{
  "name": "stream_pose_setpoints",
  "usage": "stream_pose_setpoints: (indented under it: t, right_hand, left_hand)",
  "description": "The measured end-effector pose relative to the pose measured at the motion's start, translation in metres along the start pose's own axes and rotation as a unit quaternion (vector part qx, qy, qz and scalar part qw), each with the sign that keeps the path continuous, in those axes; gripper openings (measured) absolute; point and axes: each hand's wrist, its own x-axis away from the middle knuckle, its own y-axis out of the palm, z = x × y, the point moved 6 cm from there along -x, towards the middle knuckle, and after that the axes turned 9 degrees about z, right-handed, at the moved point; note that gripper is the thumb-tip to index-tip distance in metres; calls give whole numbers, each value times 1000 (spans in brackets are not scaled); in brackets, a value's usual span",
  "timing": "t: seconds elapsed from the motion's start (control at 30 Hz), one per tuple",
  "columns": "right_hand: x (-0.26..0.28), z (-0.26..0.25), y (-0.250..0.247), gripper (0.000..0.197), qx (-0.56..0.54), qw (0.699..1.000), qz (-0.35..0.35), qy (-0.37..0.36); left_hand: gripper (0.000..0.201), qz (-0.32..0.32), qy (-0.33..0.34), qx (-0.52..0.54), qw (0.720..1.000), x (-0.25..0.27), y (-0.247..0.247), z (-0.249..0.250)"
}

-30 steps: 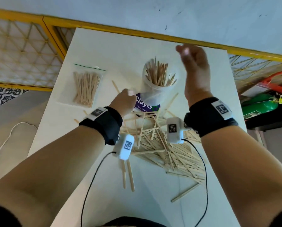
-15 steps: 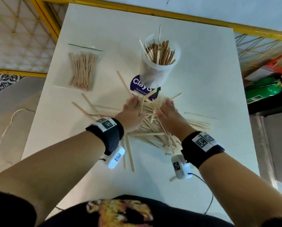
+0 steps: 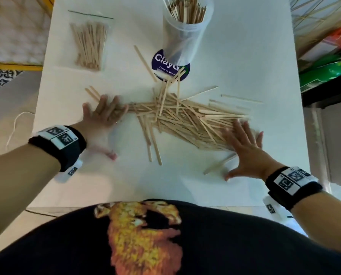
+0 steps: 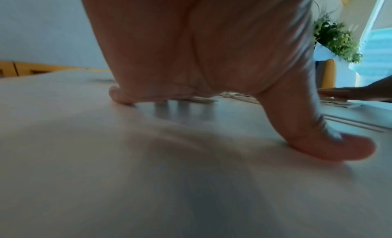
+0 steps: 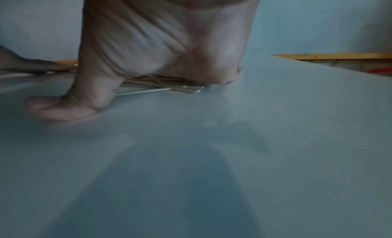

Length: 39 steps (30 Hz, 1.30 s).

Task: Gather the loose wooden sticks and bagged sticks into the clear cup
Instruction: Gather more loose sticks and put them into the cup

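Note:
A pile of loose wooden sticks (image 3: pixel 185 118) lies spread across the middle of the white table (image 3: pixel 235 56). My left hand (image 3: pixel 104 114) lies flat with straight fingers on the pile's left end. My right hand (image 3: pixel 243 139) lies flat with spread fingers on the pile's right end; sticks (image 5: pixel 165 84) show under its palm. The clear cup (image 3: pixel 187 28), holding several sticks, stands at the far middle on a dark blue round label (image 3: pixel 170 65). The bag of sticks (image 3: pixel 89 42) lies at the far left.
A few stray sticks (image 3: pixel 154 147) lie nearer to me than the pile, others to the right (image 3: pixel 241 98). Yellow railing (image 3: pixel 13 66) runs past the table's left. Green and orange items (image 3: pixel 324 70) sit off the right edge. My dark shirt (image 3: pixel 165 239) fills the bottom.
Both hands have dropped from near the cup and moved apart, left to the left and right to the right, now flat on the pile's two ends. The pile looks stretched sideways.

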Motion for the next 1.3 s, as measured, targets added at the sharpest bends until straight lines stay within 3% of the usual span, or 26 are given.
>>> stream_pose_setpoints:
  t: [0.2,0.4,0.5,0.67,0.77,0.87,1.03,1.17,1.3]
  right_hand:
    - [-39,-29,-18,141,-52,997,63,1]
    - [-78,-52,-31,120,-85,987,129,37]
    - [-86,-55,-43,119,-80,985,147,38]
    - [-94,-16,-72,144,-66,993,83,56]
    - [-102,-5,-70,149,-34,998,19,41]
    - [-106,-28,-68,148,2,998,53,-20]
    - [-116,-47,-91,102,-19,992,125,-18]
    - [-125,-49,-99,57,-6,992,121,-28]
    - [-132,-53,-100,37,17,993,108,-33]
  left_hand:
    - [146,97,8,73,993,-21,-2,54]
    - [131,146,-88,159,972,-48,-22,92]
    - [129,164,-121,183,962,-59,-33,101]
    - [147,144,-57,127,980,-72,-56,84]
    - [150,120,65,16,991,-84,-61,90]
    - [144,137,107,-12,985,-100,-73,103]
    - [117,190,90,-32,977,-113,-95,109]
    - [78,222,121,-68,965,-115,-104,106]
    - [53,240,113,-71,961,-117,-108,104]
